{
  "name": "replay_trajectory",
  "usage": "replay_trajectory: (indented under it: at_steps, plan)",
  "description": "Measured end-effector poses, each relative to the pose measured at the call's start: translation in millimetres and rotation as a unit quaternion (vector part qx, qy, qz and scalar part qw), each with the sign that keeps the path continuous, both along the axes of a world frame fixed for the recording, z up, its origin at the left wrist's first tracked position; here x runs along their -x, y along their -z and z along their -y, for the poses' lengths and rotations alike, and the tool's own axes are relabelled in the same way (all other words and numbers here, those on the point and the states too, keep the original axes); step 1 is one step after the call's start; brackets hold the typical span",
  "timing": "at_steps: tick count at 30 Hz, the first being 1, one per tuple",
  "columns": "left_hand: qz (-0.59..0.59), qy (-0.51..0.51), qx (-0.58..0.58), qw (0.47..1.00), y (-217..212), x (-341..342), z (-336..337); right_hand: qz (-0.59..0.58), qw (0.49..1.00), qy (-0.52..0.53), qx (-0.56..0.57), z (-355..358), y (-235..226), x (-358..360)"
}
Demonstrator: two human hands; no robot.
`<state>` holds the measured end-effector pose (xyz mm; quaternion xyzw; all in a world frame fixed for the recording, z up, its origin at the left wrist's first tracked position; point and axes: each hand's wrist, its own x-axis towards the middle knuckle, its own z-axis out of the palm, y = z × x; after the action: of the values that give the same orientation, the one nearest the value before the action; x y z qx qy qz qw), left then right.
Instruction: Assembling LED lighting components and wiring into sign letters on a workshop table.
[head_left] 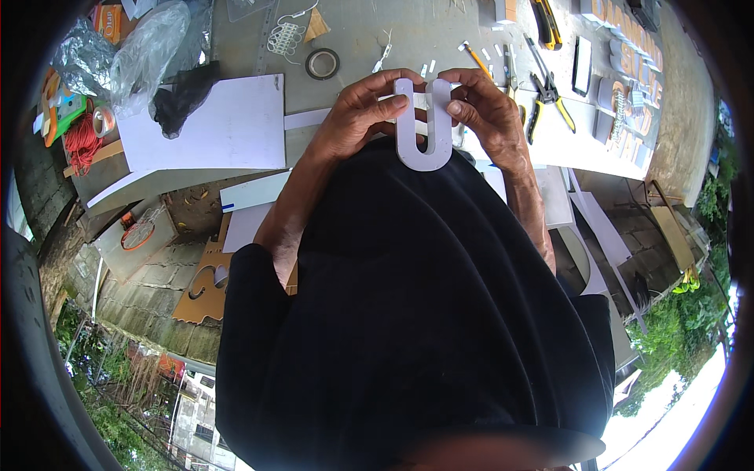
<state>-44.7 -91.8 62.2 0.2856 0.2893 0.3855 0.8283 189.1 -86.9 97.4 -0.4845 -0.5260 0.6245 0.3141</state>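
We have both hands closed on a pale grey U-shaped cut-out letter, held up in front of our chest above the desk. Our left hand pinches the left leg, thumb laid across its face near the tip and fingers curled behind. Our right hand grips the right leg the same way, fingertips bunched at the top end. The curved base points toward our dark shirt.

The letter looks like flat, thick foam or plastic board: we judge it light and fairly stiff, with smooth faces that could slip. The two legs are narrow, so bending them apart might snap it at the curve. Holding low on each leg, or by the curve itself, seems the safer grip.

Beyond the hands lie a roll of tape, a white sheet of board, yellow-handled pliers, a yellow utility knife and, at the right, more cut-out letters.
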Motion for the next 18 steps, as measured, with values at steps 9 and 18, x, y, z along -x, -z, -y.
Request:
replay_trajectory:
  at_steps: [9,18]
  plan:
    - [-0.005,-0.002,-0.013,1.000,1,3,3,-0.017,1.000,0.003,-0.022,5,-1,0]
    - [0.011,0.033,-0.055,0.998,-1,8,2,-0.063,0.996,0.025,-0.064,11,-13,5]
